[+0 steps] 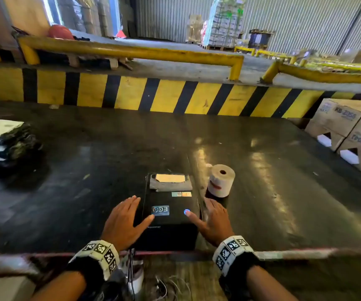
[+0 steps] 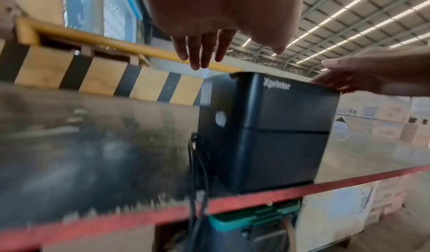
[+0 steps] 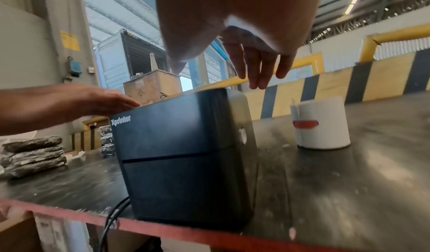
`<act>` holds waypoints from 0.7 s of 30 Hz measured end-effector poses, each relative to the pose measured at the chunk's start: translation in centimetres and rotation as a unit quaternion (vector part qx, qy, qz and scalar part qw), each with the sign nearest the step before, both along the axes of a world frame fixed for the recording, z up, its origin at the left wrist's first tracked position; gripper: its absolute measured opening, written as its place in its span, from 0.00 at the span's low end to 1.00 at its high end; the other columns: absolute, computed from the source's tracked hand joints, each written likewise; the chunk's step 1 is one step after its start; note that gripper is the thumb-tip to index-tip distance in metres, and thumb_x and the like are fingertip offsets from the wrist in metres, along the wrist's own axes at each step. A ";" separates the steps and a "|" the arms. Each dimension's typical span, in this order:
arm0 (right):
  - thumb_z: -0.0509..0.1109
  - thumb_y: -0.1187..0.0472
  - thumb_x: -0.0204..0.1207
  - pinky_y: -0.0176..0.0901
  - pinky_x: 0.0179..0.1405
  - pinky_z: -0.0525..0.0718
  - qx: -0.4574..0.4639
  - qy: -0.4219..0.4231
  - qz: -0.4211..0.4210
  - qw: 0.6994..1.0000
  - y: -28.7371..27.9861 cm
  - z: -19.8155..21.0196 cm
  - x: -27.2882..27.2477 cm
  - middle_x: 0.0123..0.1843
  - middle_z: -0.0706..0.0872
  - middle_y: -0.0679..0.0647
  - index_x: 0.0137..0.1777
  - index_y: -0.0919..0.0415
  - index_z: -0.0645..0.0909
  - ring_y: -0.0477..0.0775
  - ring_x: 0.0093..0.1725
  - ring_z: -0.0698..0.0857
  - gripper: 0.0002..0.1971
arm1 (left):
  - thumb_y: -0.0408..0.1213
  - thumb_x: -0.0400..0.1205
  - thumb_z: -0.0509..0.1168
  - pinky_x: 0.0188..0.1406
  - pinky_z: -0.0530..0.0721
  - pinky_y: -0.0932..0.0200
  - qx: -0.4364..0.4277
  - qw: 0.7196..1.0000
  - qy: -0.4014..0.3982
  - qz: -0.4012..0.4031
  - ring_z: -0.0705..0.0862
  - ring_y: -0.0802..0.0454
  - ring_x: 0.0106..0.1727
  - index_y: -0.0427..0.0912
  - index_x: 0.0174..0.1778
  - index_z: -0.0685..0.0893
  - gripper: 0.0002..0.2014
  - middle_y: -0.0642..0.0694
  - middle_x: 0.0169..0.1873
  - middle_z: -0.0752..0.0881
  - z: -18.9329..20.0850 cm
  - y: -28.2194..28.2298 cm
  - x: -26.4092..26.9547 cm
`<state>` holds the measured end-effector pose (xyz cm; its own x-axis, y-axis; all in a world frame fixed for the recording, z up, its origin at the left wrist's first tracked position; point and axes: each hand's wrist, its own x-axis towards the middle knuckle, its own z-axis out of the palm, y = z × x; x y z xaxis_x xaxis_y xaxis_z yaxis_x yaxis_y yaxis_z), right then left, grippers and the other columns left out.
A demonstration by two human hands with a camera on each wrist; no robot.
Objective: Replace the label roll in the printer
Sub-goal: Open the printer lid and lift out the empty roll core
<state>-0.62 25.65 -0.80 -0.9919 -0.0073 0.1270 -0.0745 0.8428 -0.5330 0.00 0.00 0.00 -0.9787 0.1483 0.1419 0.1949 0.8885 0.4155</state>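
Note:
A black label printer [image 1: 170, 211] stands shut at the near edge of the dark table [image 1: 88, 170], with a lit blue button on its top. My left hand [image 1: 129, 213] lies open along its left side, thumb resting on the top by a sticker. My right hand [image 1: 213, 218] is open on the right side, thumb tip at the blue button. A white label roll [image 1: 220, 181] with a red tape strip stands upright just behind the right hand. The wrist views show the printer's front [image 2: 279, 127] [image 3: 181, 155], the roll [image 3: 323, 125] and straight fingers [image 2: 202, 53] [image 3: 260, 68] above the lid.
Black wrapped parcels [image 1: 3, 144] are stacked at the table's left. Cardboard boxes [image 1: 349, 131] stand at the right. A yellow-and-black striped barrier [image 1: 153, 94] runs behind the table. Cables [image 1: 131, 268] hang over the red front edge [image 1: 305, 253] by the printer.

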 end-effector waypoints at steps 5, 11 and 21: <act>0.67 0.37 0.71 0.52 0.65 0.79 -0.157 -0.056 0.012 0.986 -0.7 -1.4 0.8 0.63 0.82 0.47 0.68 0.46 0.71 0.50 0.62 0.80 0.27 | 0.65 0.76 0.56 0.75 0.71 0.46 0.172 0.977 -0.116 0.041 0.71 0.46 0.76 0.48 0.81 0.54 0.41 0.43 0.78 0.68 -2.7 1.2 0.6; 0.71 0.47 0.73 0.18 0.49 0.75 -0.226 -0.066 0.012 0.972 -0.7 -1.1 1.5 0.55 0.76 0.30 0.70 0.46 0.70 0.29 0.50 0.78 0.26 | 0.54 0.81 0.58 0.70 0.74 0.50 0.310 0.934 -0.167 0.062 0.79 0.43 0.69 0.61 0.81 0.45 0.36 0.42 0.74 0.75 -3.0 2.4 0.9; 0.71 0.29 0.60 0.47 0.65 0.82 -0.274 -0.055 -0.035 0.959 -1.3 -4.1 1.4 0.69 0.82 0.48 0.77 0.48 0.64 0.47 0.65 0.81 0.46 | 0.72 0.67 0.56 0.74 0.72 0.43 0.346 0.919 -0.179 0.061 0.75 0.45 0.72 0.69 0.78 0.44 0.44 0.45 0.76 0.72 -3.7 2.2 1.0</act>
<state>0.80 24.36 -4.91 -0.9951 0.0983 -0.0118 0.0536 0.4343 -0.8992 0.96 2.20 -3.66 -0.9844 0.0299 -0.1736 -0.1480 0.3936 0.9073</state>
